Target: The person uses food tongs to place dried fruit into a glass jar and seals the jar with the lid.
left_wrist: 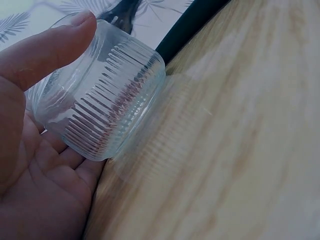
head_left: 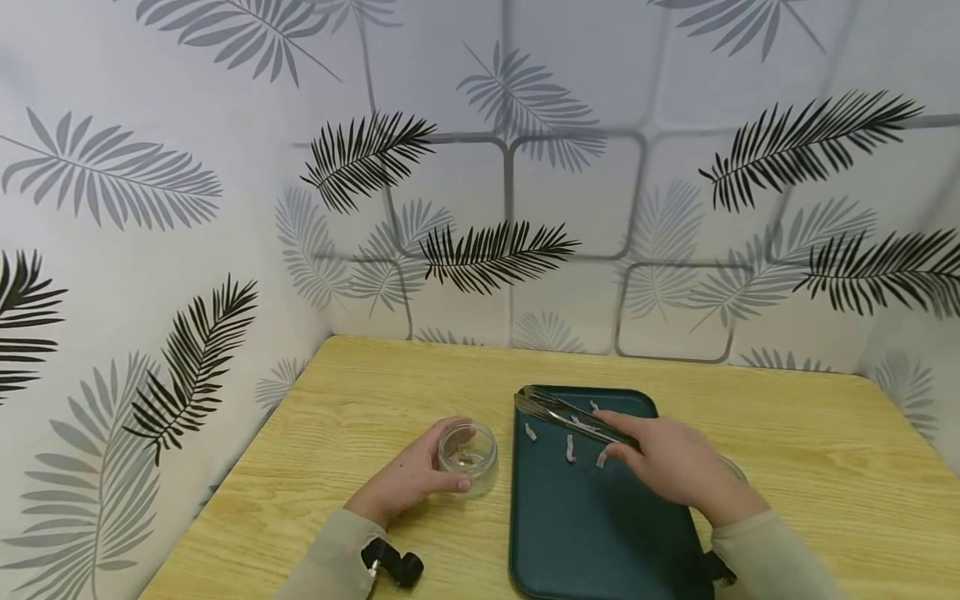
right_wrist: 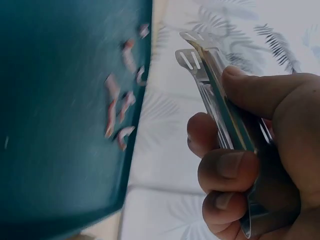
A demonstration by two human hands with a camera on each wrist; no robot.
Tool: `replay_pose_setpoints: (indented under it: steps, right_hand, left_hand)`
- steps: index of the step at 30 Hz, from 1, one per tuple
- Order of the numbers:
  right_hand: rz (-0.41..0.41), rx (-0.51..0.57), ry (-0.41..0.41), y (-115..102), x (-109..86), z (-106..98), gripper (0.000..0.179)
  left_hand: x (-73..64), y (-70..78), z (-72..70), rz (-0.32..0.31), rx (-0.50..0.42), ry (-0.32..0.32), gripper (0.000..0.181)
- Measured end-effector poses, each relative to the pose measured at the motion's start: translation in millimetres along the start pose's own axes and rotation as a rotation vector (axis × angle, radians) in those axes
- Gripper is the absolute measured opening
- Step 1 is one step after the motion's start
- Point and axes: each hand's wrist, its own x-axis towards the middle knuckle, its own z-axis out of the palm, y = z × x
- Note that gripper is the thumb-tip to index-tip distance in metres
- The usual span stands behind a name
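A small clear glass jar with no lid stands on the table beside the tray, and my left hand grips its side. In the left wrist view, the ribbed wall of the jar is between the thumb and the fingers. Metal tongs with slotted tips are in my right hand, held above the dark green tray. Several small pinkish-white strips lie at the tray's far end. The right wrist view shows nothing between the tips of the tongs.
The tray rests on a yellow wood-grain table. Part of a round clear rim shows behind my right hand. A wall with leaf patterns borders the table's back edge.
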Motion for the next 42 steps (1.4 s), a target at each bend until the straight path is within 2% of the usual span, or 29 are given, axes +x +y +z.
replay_pose_setpoints:
  steps: [11,19,27,33,42]
  right_hand:
    - [0.047,-0.079,-0.017,20.6,17.1,5.8,0.052]
    - [0.071,-0.106,-0.104,17.7,31.3,6.2,0.05]
    - [0.065,-0.15,-0.125,16.9,36.4,6.5,0.049]
    - [0.036,-0.136,-0.073,22.2,29.6,9.7,0.048]
    - [-0.02,0.027,0.019,3.2,-1.4,-7.3,0.048]
  left_hand:
    - [-2.1,2.2,0.2,-0.022,0.002,0.003,0.084]
    - [0.0,2.8,1.9,0.005,-0.016,-0.014,0.083]
    - [0.7,1.5,0.5,0.026,0.004,-0.007,0.082]
    - [0.6,-0.6,0.7,0.017,0.008,-0.009,0.084]
    - [0.4,1.2,1.1,0.008,-0.016,-0.014,0.083]
